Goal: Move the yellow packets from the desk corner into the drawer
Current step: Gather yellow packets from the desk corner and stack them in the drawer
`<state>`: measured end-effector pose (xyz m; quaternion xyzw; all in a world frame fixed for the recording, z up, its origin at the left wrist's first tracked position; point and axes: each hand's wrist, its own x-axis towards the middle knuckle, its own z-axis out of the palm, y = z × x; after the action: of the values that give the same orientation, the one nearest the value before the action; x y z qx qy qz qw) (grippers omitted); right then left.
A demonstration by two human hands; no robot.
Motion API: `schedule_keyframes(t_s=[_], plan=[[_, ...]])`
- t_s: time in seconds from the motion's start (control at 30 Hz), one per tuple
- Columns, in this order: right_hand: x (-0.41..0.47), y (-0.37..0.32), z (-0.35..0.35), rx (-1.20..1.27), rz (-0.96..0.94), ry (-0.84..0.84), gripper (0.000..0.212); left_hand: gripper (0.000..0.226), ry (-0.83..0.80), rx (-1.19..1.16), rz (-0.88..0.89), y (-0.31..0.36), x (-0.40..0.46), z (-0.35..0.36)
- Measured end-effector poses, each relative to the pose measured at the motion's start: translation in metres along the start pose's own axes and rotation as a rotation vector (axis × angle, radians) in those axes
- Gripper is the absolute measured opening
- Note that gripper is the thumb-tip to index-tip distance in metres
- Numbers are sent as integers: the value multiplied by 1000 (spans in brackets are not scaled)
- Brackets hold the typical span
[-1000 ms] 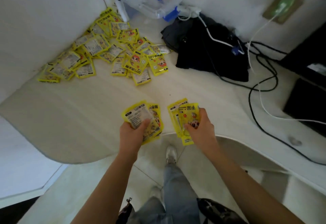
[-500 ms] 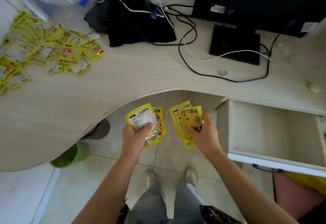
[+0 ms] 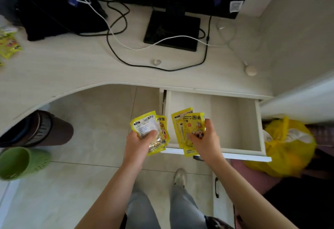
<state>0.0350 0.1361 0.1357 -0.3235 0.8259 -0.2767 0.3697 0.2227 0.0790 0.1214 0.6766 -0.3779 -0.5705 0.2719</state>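
Left grip [image 3: 138, 143]: grasping a bunch of yellow packets [image 3: 148, 129], beside the drawer's left wall.
Right grip [image 3: 204, 139]: grasping more packets [image 3: 188, 122] above the open drawer [image 3: 235, 152].

Yellow packets over the open drawer

Two fanned stacks of glossy yellow foil packets [image 3: 188, 129] were held upright; the white wooden drawer [image 3: 233, 120] stood pulled out, one stack above it.
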Motion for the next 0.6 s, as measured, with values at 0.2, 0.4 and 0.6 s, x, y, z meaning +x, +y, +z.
schedule_keyframes(t_s=[0.2,0.4,0.6], plan=[[43,40,-35,15,83,-31,39,17,-76,68,-23,-4,8,76],[94,70,-32,36,230,-73,40,22,-126,205,-76,-17,49,127],[134,109,-9,48,348,-89,43,31,-188,368,-192,-52,96,157]])
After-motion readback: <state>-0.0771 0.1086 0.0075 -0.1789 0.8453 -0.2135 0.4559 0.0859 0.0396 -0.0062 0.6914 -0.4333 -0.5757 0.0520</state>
